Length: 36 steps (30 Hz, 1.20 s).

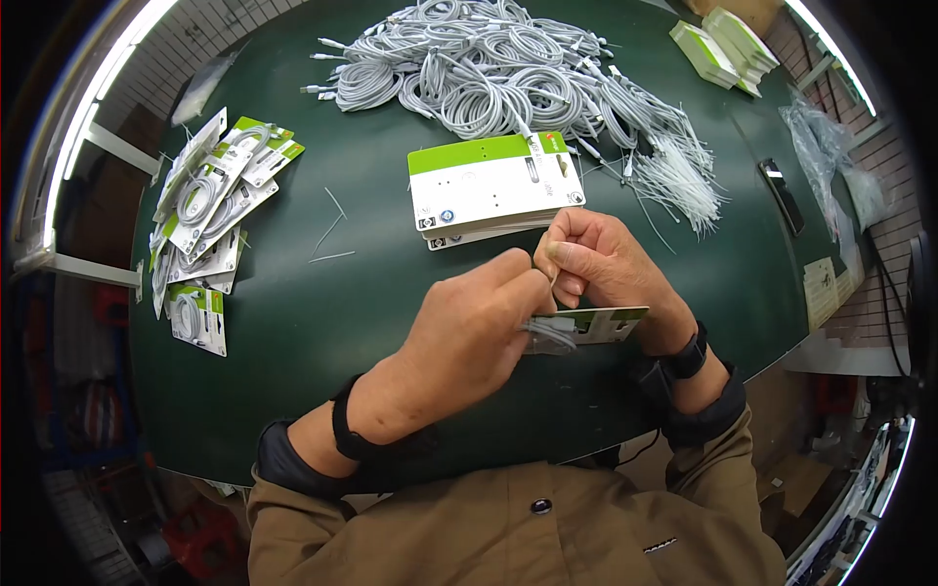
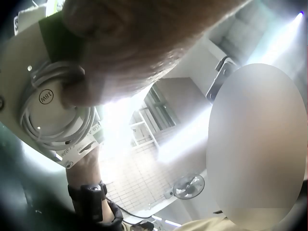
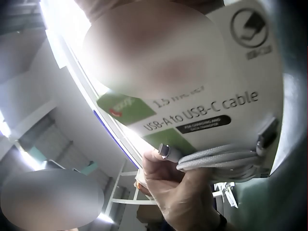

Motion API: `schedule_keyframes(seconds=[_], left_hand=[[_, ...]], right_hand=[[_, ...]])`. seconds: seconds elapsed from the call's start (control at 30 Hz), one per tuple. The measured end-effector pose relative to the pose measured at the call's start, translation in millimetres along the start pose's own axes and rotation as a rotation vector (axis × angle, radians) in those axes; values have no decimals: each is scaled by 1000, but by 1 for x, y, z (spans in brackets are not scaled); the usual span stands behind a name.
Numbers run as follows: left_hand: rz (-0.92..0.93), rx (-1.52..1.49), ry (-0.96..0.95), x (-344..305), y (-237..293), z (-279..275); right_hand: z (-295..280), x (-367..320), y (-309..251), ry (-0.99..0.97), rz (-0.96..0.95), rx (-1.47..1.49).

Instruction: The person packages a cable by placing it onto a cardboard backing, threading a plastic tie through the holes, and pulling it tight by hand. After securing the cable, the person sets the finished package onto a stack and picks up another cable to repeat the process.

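A white and green cardboard card (image 1: 616, 322), printed "USB-A to USB-C cable" in the right wrist view, carries a coiled pale cable (image 2: 36, 115). My left hand (image 1: 479, 317) grips this card and coil, its thumb against the cable's side in the right wrist view. Just above the card my right hand (image 1: 611, 264) has its thumb and index finger pinched together on a thin pale cable tie (image 1: 554, 281), right beside the left fingertips. Most of the tie is hidden by the fingers.
Ahead of the hands lies a stack of flat cards (image 1: 489, 186). Behind it spreads a big heap of coiled cables (image 1: 489, 68), with a bundle of white ties (image 1: 679, 186) to the right. Carded cables (image 1: 200, 215) pile up at left; a phone (image 1: 782, 195) lies far right.
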State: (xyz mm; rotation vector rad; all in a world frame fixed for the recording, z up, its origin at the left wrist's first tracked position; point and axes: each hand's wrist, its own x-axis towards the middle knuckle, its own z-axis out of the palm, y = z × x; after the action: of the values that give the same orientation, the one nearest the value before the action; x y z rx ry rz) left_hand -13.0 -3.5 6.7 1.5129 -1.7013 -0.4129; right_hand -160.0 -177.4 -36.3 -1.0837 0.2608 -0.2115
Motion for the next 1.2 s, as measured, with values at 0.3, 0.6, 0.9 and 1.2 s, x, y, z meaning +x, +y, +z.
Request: schedule_keyframes(seconds=[0.3,0.6,0.9,1.2], left_hand=[[-306,-294,104,8,-29,-18],[-392,-521,37,8,-49,-22],[-149,-215,90,10,-46,-24],[-135,125,245,9,-49,-20]], right_hand=[[-2,-9,-23,101,-233,-111],[4,-7,-5,348,-261,-559],[13,-9,-12,284,-271,-728],[4,-1,-3,419,-268,-517]])
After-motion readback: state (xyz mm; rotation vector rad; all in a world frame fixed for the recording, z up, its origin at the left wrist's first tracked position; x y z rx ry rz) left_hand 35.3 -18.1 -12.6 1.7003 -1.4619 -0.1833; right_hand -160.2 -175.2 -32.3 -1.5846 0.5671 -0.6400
